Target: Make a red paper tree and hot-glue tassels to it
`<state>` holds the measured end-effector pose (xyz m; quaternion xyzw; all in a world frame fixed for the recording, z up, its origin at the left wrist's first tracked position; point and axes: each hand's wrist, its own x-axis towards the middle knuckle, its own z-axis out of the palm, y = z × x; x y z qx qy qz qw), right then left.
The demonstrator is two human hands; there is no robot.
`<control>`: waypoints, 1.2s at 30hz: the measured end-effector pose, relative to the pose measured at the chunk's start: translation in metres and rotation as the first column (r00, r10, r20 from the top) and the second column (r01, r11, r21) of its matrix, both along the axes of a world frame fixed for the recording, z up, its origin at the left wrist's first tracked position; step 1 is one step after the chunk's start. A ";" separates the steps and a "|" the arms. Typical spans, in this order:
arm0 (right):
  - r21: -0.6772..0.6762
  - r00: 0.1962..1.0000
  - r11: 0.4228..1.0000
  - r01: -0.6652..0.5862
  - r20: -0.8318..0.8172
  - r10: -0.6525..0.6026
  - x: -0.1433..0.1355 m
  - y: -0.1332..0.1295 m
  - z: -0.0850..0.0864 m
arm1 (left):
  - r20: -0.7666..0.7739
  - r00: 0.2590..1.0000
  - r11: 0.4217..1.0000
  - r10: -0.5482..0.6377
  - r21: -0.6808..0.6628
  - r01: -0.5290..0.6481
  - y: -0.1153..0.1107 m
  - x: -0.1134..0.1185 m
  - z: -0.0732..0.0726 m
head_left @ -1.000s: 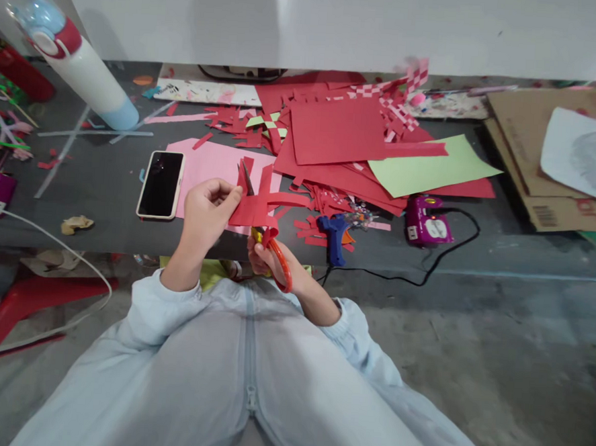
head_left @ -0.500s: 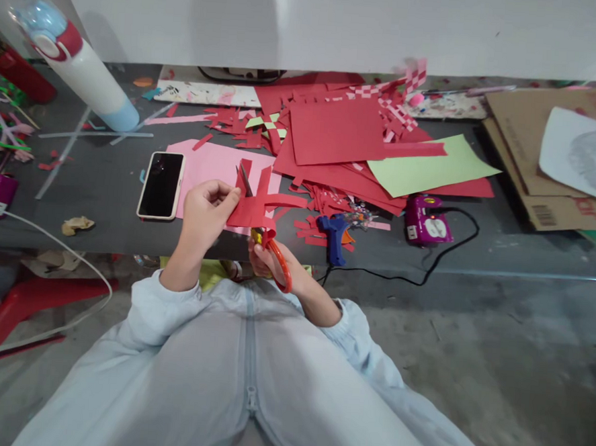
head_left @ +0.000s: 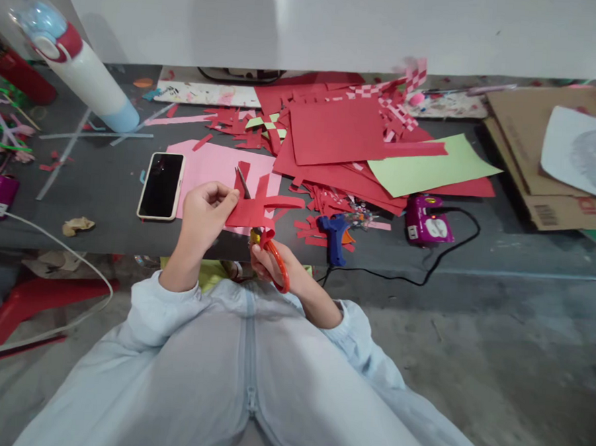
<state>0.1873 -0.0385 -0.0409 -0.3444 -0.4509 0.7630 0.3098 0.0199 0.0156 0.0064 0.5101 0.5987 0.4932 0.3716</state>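
My left hand (head_left: 207, 212) pinches the left edge of a red paper piece (head_left: 248, 212) with strips sticking out upward and to the right. In my right hand (head_left: 271, 262) are scissors (head_left: 280, 269) with orange handles. Their blades point up and left across the paper, and one dark tip shows above it between the strips. Part of the blades is hidden by the paper. Beneath the paper lies a pink sheet (head_left: 211, 160) on the dark table, and a phone (head_left: 161, 186) rests at its left edge.
Red paper sheets (head_left: 341, 131) and scraps cover the middle, with a light green sheet (head_left: 433, 165). A blue glue gun (head_left: 334, 237) lies right of my hands, near a purple device (head_left: 428, 221). A white bottle (head_left: 92, 79) stands left. Cardboard (head_left: 525, 136) sits far right.
The red paper and scissors have shifted very slightly. The visible blade tip sits a little differently between the strips. Both hands keep their holds.
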 end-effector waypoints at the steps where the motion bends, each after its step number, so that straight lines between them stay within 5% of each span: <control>1: 0.019 1.000 1.000 0.000 0.024 -0.001 0.001 0.000 0.000 | -0.001 1.000 1.000 0.001 -0.005 -0.001 0.000 0.000 0.000; 19: -0.015 0.986 0.999 -0.038 0.162 0.040 0.004 -0.001 0.002 | 0.037 0.999 1.000 -0.012 -0.014 0.012 0.001 -0.001 -0.003; 36: -0.127 0.995 0.989 -0.071 -0.085 0.061 0.006 0.004 0.001 | 0.088 0.995 0.998 -0.035 -0.046 0.039 -0.001 0.001 0.001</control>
